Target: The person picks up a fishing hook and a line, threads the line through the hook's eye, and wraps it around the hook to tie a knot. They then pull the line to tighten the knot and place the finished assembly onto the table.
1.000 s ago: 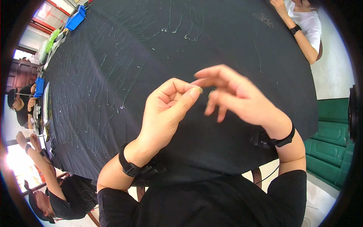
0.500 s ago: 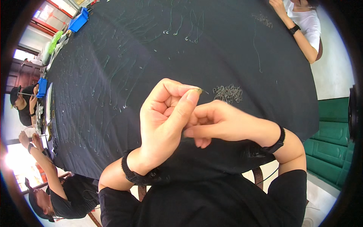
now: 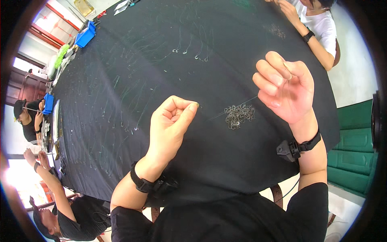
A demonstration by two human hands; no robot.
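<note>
My left hand [image 3: 171, 127] pinches thumb and forefinger together. Only a tiny tip shows beyond them, apparently a fish hook that the fingers mostly cover. To its right, my right hand [image 3: 288, 88] is raised, palm turned toward me, with curled fingers and the thumb against the forefinger. A thin fishing line [image 3: 248, 101] stretches slantwise between the two hands, faint against the cloth, and reaches my right fingers. Below this line lies a tangled pile of small metal fish hooks [image 3: 240, 115] on the black cloth [image 3: 225, 161].
Hooks tied to thin green lines [image 3: 136, 128] lie in rows on the left; more hooked lines [image 3: 197, 56] lie farther back. Blue bins [image 3: 85, 35] stand along the far-left edge. A co-worker [image 3: 318, 34] sits at the far right beside another hook pile [image 3: 277, 31]; others sit left.
My hands were together above the table. The right has moved away to the right and upward, drawing the line out; the left has shifted slightly left and down, still pinching.
</note>
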